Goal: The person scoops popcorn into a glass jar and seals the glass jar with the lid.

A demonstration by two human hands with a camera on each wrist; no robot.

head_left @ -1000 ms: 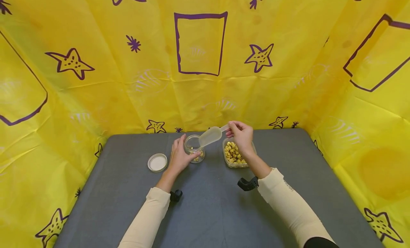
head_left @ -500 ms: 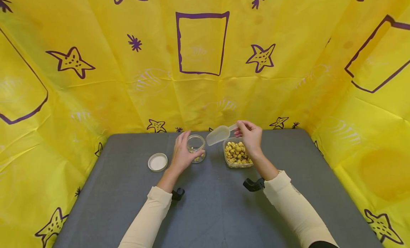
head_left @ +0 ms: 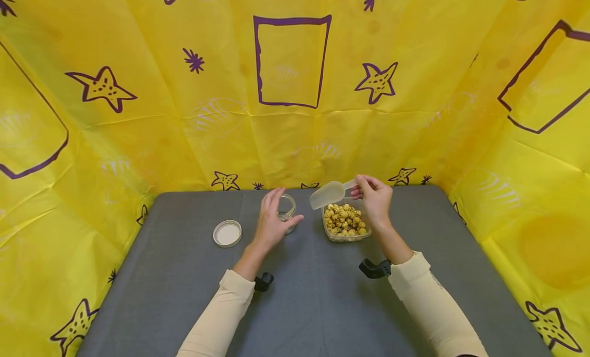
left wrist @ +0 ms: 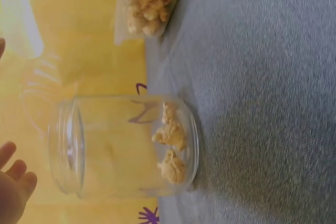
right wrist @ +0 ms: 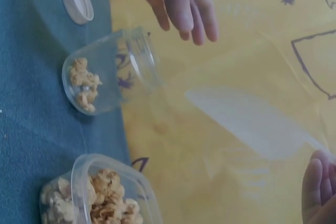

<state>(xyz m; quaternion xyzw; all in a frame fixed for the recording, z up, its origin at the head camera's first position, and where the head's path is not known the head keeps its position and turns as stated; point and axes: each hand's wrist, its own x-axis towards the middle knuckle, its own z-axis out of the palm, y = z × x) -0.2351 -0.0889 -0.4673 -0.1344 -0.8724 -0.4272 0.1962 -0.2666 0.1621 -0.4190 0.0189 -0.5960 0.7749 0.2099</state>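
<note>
My right hand (head_left: 378,202) pinches the handle of a translucent white scoop (head_left: 328,194), raised by the left side of a clear plastic container (head_left: 346,238) of popcorn (head_left: 342,219). No popcorn shows in the scoop. A clear jar (left wrist: 115,150) stands upright with a few pieces of popcorn at its bottom. Around its mouth, slightly above it, my left hand (head_left: 271,225) hovers with spread fingers and thumb; the right wrist view shows it apart from the glass. In the head view that hand partly hides the jar.
Left of the jar a round white lid (head_left: 227,233) lies on the grey cloth-covered table (head_left: 299,306). Yellow fabric (head_left: 290,142) with purple drawings rises behind and at both sides. Black wrist cameras sit below each hand.
My right hand has carried the scoop rightward, away from the jar mouth to the popcorn container. My left hand has let go of the jar and risen slightly to the right.
</note>
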